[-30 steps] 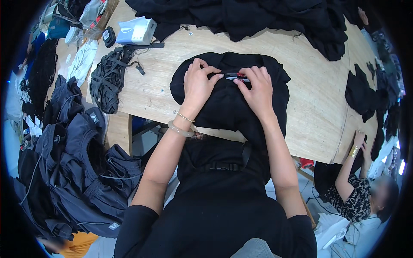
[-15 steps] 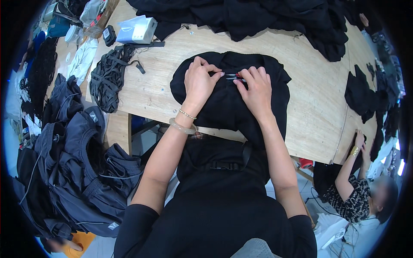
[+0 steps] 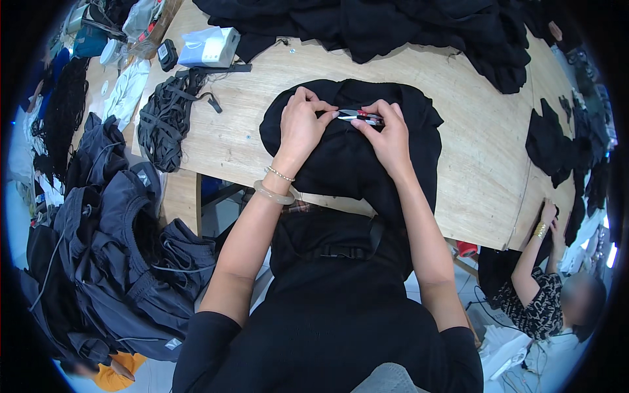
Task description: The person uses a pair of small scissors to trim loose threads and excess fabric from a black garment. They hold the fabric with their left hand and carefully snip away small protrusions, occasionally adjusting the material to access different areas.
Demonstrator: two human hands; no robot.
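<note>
A black garment (image 3: 334, 167) lies bunched on the wooden table in front of me, its near end hanging over the edge toward my lap. In my right hand (image 3: 392, 134) is a pair of small thread snips (image 3: 359, 117), silver with some red, their blades pointing left just above the cloth. My left hand (image 3: 303, 124) pinches with thumb and forefinger right at the blade tips. What lies in that pinch, cloth or a thread, is too small to make out. Bracelets circle my left wrist.
Black fabric (image 3: 367, 29) is heaped along the table's far side. Dark straps (image 3: 165, 114) lie tangled at left, below a tissue pack (image 3: 208, 47). Dark garments (image 3: 118, 242) pile up on my left. A co-worker (image 3: 534, 295) sits at right, hands on the table edge.
My right hand has shifted slightly left and its fingers have curled in, so more of the snips shows. The left hand keeps its pinch in nearly the same place.
</note>
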